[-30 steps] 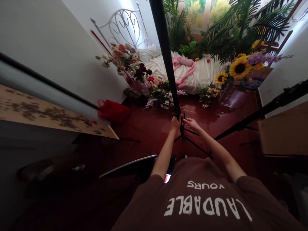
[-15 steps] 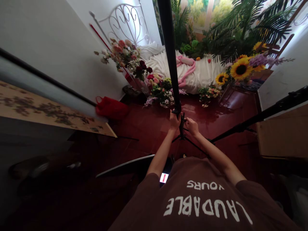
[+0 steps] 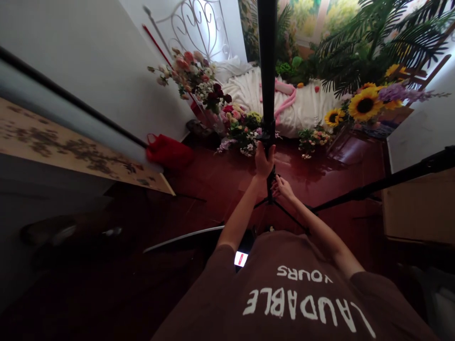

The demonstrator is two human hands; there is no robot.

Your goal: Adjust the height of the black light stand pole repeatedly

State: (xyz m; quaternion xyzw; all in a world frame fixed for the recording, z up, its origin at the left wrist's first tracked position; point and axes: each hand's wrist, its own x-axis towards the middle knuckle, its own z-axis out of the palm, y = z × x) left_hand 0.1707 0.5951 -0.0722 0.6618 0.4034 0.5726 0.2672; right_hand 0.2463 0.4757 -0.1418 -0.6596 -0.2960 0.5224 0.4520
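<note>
A black tripod stand (image 3: 268,71) rises in front of me, its pole running up past the top of the view and its legs spread on the floor. My left hand (image 3: 264,163) is closed round the pole just under a black collar, thumb on the right side and fingers on the left. Lower down, my right hand (image 3: 283,187) has its fingers closed at a small part on the right of the pole, apparently a knob. The fingertips partly hide that part.
Flower bunches (image 3: 245,125) and sunflowers (image 3: 364,105) stand before a white-draped bed (image 3: 245,87). A red bag (image 3: 168,151) lies at left by a patterned panel (image 3: 88,147). Another black pole (image 3: 384,180) slants in from the right, near a cardboard box (image 3: 419,208).
My left hand has moved up along the pole, and the collar above it sits higher. The right hand stays low by the pole, its fingers slightly shifted. The view has turned a little left.
</note>
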